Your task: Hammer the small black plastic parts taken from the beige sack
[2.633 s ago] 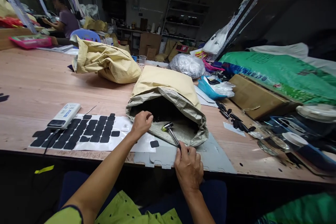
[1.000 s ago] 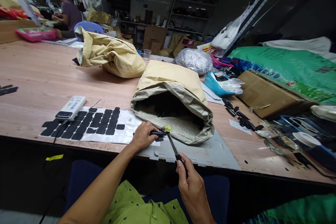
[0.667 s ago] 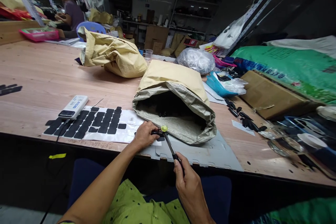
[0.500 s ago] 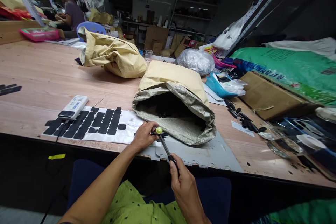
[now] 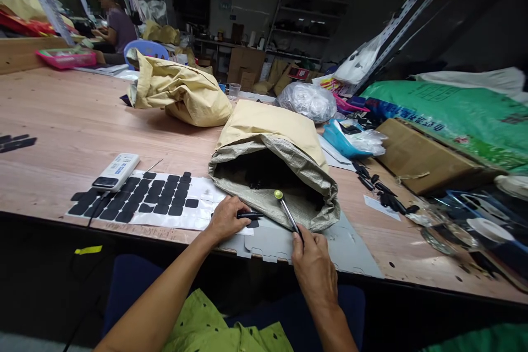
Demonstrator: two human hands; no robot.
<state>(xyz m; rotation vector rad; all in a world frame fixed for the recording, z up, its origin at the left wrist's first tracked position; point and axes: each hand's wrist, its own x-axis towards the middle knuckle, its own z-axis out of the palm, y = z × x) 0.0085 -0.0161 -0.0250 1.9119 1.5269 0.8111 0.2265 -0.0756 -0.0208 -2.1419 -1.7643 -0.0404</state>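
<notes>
My right hand (image 5: pixel 315 258) is wrapped round the black handle of a small hammer (image 5: pixel 289 214). Its metal shaft slants up and left to a round yellow-green face, which stands in front of the open sack. Left of it, my left hand (image 5: pixel 227 219) pinches a slim black part (image 5: pixel 249 214) low over the table's front edge. A small dark flat piece lies just under that part's right end. Close behind both hands gapes a tan woven sack (image 5: pixel 272 121), its grey lining rolled out and small black items dimly visible inside.
A white sheet of black stickers (image 5: pixel 202 220) and a white electronic device (image 5: pixel 119 170) lie left on the wooden table (image 5: pixel 74 115). A second sack (image 5: pixel 185 93) stands behind. Rightward are loose black parts (image 5: pixel 388 198) and a cardboard box (image 5: pixel 429 157). A person (image 5: pixel 117 27) sits far left.
My right hand has moved right, carrying the hammer's head up and away from the black part. My left hand stays nearly in place, still pinching it.
</notes>
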